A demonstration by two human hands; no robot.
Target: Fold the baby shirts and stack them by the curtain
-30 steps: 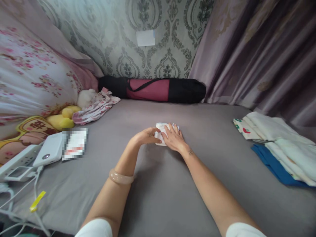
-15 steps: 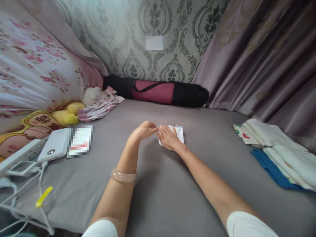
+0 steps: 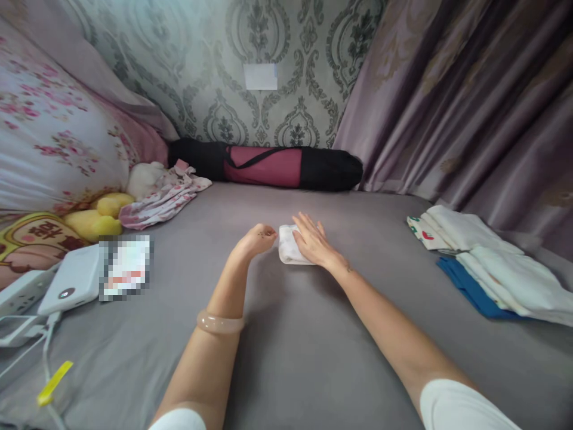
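Note:
A small folded white cloth [image 3: 289, 248] lies on the grey bed sheet, in the middle of the view. My right hand [image 3: 312, 240] rests flat on its right part, fingers stretched out and pointing up and away; the palm hides that side of the cloth. Just left of the cloth is my left hand [image 3: 258, 240], apart from it by a small gap. Its fingers are curled in, and nothing shows in them. A pale bangle [image 3: 220, 323] circles my left forearm.
Folded white and blue clothes [image 3: 487, 257] lie at the right. On the left are a white power bank [image 3: 74, 278], a power strip [image 3: 22, 292], cables and plush toys [image 3: 98, 218]. A long black and maroon bag [image 3: 264, 167] lies along the wall.
My left hand has drawn away from the cloth's left edge and curled its fingers. My right hand has shifted to the cloth's right part, uncovering its left side. The view has turned slightly right.

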